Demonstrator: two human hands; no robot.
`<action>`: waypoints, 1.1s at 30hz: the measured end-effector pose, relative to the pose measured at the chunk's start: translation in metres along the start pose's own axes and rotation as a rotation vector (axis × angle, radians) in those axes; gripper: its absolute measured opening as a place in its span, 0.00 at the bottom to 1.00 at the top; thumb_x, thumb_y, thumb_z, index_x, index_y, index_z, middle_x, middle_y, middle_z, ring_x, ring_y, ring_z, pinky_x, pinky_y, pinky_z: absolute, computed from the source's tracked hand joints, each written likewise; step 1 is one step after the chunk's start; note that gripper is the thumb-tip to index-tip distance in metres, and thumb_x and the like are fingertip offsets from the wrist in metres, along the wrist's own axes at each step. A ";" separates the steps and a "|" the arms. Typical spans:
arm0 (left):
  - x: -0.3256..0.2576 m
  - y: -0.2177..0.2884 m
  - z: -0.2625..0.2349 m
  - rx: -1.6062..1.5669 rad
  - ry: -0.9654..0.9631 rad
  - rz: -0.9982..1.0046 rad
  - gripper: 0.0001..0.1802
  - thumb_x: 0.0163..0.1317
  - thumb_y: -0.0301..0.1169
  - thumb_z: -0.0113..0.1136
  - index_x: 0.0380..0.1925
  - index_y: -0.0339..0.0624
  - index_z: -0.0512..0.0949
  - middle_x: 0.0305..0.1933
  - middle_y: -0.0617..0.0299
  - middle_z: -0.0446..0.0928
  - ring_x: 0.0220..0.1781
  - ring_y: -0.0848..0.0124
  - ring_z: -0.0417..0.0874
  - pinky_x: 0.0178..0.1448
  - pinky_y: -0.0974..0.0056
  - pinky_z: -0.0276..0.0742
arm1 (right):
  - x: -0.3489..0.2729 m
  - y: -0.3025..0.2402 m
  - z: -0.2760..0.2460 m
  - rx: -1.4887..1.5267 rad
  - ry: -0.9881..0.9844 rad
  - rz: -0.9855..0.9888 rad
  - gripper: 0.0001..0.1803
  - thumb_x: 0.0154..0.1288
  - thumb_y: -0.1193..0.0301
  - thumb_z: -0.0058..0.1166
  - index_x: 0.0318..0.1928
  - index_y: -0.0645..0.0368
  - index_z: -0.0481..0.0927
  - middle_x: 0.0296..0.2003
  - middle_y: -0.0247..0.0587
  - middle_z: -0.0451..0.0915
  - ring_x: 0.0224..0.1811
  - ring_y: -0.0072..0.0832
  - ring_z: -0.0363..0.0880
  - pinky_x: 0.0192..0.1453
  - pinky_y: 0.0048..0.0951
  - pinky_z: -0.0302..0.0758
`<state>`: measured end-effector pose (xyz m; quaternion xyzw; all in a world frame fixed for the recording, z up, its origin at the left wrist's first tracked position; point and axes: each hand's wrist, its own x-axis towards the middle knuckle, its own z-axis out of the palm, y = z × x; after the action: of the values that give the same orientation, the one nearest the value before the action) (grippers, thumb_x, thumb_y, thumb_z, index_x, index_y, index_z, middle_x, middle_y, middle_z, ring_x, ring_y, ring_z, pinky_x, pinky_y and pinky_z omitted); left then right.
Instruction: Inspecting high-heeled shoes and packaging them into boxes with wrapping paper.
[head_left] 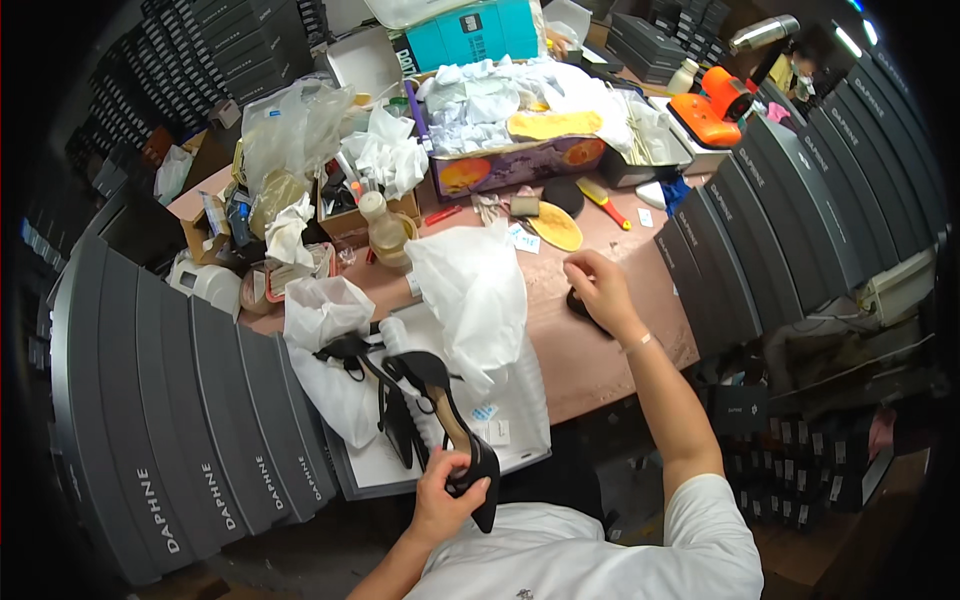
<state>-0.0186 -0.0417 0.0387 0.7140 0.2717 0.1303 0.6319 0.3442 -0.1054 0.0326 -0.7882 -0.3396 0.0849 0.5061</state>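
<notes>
My left hand (445, 497) grips a black pointed high-heeled shoe (482, 462) by its toe end, above the near edge of an open shoebox (370, 478). A second black shoe (398, 425) lies beside it to the left, over white wrapping. White tissue paper (470, 300) stands up at the back of the box. My right hand (605, 292) is over the pink tabletop, its fingers curled together; whether they pinch something small is hidden. Under that hand sits a dark rounded object (583, 312), partly covered.
Stacked grey shoeboxes (215, 400) rise at the left, and more boxes (790, 200) at the right. Behind are a purple carton (510, 170) of crumpled paper, a plastic bottle (385, 228), a yellow insole-shaped pad (557, 228), a yellow-and-red brush (605, 203) and an orange device (705, 115).
</notes>
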 end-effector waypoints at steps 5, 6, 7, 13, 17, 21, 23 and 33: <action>0.002 -0.008 0.001 0.032 -0.064 -0.056 0.17 0.48 0.28 0.71 0.36 0.40 0.75 0.35 0.63 0.77 0.40 0.68 0.80 0.73 0.46 0.53 | 0.120 0.056 0.051 -0.674 -0.132 -0.228 0.22 0.58 0.70 0.56 0.54 0.60 0.74 0.53 0.49 0.76 0.56 0.42 0.74 0.58 0.43 0.72; 0.002 -0.008 -0.001 -0.008 -0.075 -0.066 0.17 0.48 0.28 0.70 0.36 0.40 0.75 0.36 0.63 0.77 0.41 0.68 0.80 0.73 0.46 0.53 | 0.134 0.073 0.064 -0.811 -0.122 -0.316 0.25 0.57 0.69 0.57 0.56 0.60 0.72 0.55 0.47 0.75 0.60 0.44 0.70 0.62 0.47 0.68; 0.002 -0.009 -0.001 -0.049 -0.089 -0.074 0.16 0.48 0.27 0.70 0.37 0.40 0.75 0.37 0.62 0.78 0.42 0.68 0.80 0.73 0.46 0.53 | 0.145 0.091 0.072 -0.948 -0.109 -0.405 0.29 0.55 0.69 0.57 0.59 0.59 0.69 0.58 0.46 0.73 0.65 0.45 0.65 0.65 0.50 0.64; -0.002 -0.017 -0.006 -0.053 -0.035 0.046 0.17 0.48 0.26 0.70 0.38 0.37 0.75 0.38 0.58 0.77 0.40 0.66 0.79 0.72 0.49 0.58 | 0.149 0.076 0.087 -0.882 -0.053 -0.259 0.14 0.61 0.64 0.48 0.44 0.57 0.79 0.47 0.45 0.79 0.57 0.42 0.72 0.66 0.59 0.56; 0.003 -0.002 -0.008 0.016 -0.046 0.155 0.18 0.45 0.26 0.70 0.37 0.40 0.75 0.36 0.61 0.75 0.42 0.65 0.77 0.73 0.47 0.53 | 0.065 0.012 0.041 -0.062 -0.053 -0.182 0.13 0.65 0.72 0.45 0.45 0.67 0.76 0.34 0.44 0.79 0.36 0.32 0.77 0.46 0.30 0.73; -0.022 0.014 -0.005 0.071 -0.081 0.202 0.18 0.44 0.26 0.70 0.35 0.40 0.74 0.36 0.63 0.75 0.39 0.68 0.76 0.74 0.44 0.48 | -0.106 -0.055 0.008 0.440 -0.276 0.250 0.15 0.65 0.75 0.48 0.50 0.68 0.71 0.31 0.36 0.78 0.31 0.17 0.74 0.34 0.21 0.73; -0.040 0.016 0.001 0.079 -0.123 0.189 0.18 0.44 0.26 0.70 0.36 0.40 0.74 0.36 0.62 0.75 0.42 0.68 0.77 0.74 0.44 0.47 | -0.173 -0.087 -0.003 0.505 -0.496 0.403 0.15 0.64 0.75 0.48 0.51 0.66 0.71 0.32 0.34 0.77 0.33 0.16 0.74 0.35 0.21 0.73; -0.088 0.004 0.026 0.052 -0.205 0.018 0.24 0.45 0.33 0.73 0.40 0.40 0.72 0.38 0.60 0.75 0.46 0.62 0.78 0.73 0.46 0.53 | -0.274 -0.123 -0.005 0.115 -0.500 0.015 0.14 0.56 0.74 0.63 0.42 0.63 0.77 0.31 0.42 0.77 0.29 0.30 0.77 0.33 0.27 0.74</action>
<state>-0.0756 -0.1123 0.0519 0.7421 0.2024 0.0552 0.6366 0.0851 -0.2478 0.0827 -0.7153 -0.4430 0.2999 0.4497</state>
